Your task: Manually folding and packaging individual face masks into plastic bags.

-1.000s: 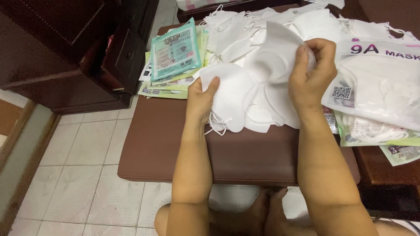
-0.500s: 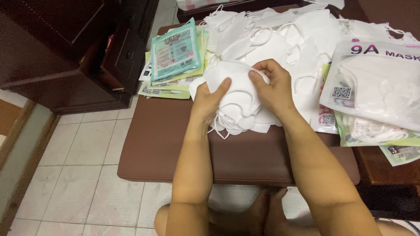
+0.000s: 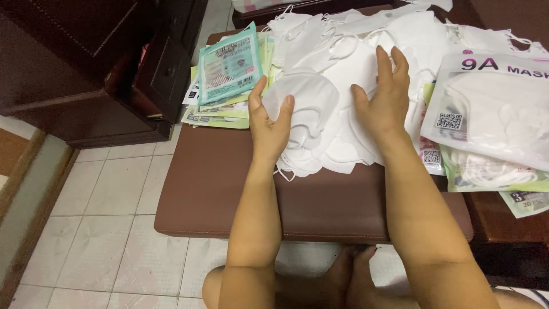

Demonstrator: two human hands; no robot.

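Observation:
A heap of loose white face masks [image 3: 343,63] covers the far half of a brown padded stool [image 3: 229,194]. My left hand [image 3: 270,123] grips the near edge of a small stack of white masks [image 3: 303,114], thumb on top. My right hand [image 3: 384,97] lies flat with fingers spread on the masks just right of that stack, holding nothing.
A pile of flat teal and green mask packets [image 3: 229,71] lies at the stool's far left. Clear bags filled with white masks [image 3: 492,114] sit at the right. A dark wooden cabinet [image 3: 86,63] stands to the left on the tiled floor [image 3: 103,229]. My feet [image 3: 354,280] show below.
My right hand let go of the stack it was pressing with the left and moved up and right onto the heap. My left hand kept hold of the stack.

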